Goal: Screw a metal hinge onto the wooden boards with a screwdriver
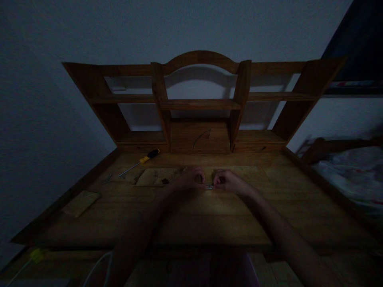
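Both my hands meet over the middle of the wooden desk, pinching a small shiny metal piece [209,186] between them. My left hand [191,179] is closed on its left end, thumb and fingers curled together. On the right end, my right hand [226,180] is closed in a similar pinch. The piece is too small and dim for me to tell its kind. Just left of my left hand lies a pale flat wooden board [154,176] with a small dark object [165,181] at its edge.
A black-and-yellow screwdriver [145,160] lies at the back left. Near it are small thin metal bits [107,179] and a square wooden piece [81,202]. A shelf unit [200,104] rises along the desk's back edge. Raised side rails border the desk [209,227].
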`<state>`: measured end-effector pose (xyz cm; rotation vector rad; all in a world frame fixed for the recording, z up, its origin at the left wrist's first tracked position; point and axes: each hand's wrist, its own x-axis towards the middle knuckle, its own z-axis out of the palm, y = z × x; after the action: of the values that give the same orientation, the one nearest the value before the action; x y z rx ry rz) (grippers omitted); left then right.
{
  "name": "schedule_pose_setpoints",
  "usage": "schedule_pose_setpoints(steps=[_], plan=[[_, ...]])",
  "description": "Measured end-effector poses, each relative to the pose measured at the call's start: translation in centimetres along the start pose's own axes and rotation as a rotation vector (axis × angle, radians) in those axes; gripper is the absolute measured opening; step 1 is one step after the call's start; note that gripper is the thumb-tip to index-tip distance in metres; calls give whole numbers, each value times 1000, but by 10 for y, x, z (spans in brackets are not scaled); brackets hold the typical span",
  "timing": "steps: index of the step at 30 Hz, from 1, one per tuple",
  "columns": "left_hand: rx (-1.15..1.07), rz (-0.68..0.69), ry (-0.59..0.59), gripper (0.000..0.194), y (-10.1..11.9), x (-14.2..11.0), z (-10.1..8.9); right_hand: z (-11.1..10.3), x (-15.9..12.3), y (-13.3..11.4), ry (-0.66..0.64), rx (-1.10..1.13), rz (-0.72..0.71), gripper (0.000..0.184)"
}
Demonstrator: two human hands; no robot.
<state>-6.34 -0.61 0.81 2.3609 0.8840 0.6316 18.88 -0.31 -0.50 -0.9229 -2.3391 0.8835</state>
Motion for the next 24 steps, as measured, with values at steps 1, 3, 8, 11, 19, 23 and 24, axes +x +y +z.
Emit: schedule_pose_setpoints(steps=[1, 3, 8, 11, 19, 23, 24], plan=[[6, -8, 3, 28, 1, 0, -1, 0, 0, -1, -6, 8, 7, 6], [6, -29, 13, 30, 3, 0, -2, -1, 0, -4, 1, 33, 32, 5], [-140, -114, 78, 32, -2, 2, 1, -1, 2, -7, 121, 117, 109, 10], [-195, -120, 164, 32, -10, 4, 5, 2, 5, -5, 187, 166, 156, 12], [-189, -52, 146, 35, -19, 4, 6, 11, 7, -6, 240, 79, 201, 8], [-144, -38, 157, 36, -22, 5, 8, 10, 6, -11, 247, 1, 208, 7], [-131, -41, 156, 35, -22, 5, 9, 9, 6, -12, 247, -14, 212, 8]])
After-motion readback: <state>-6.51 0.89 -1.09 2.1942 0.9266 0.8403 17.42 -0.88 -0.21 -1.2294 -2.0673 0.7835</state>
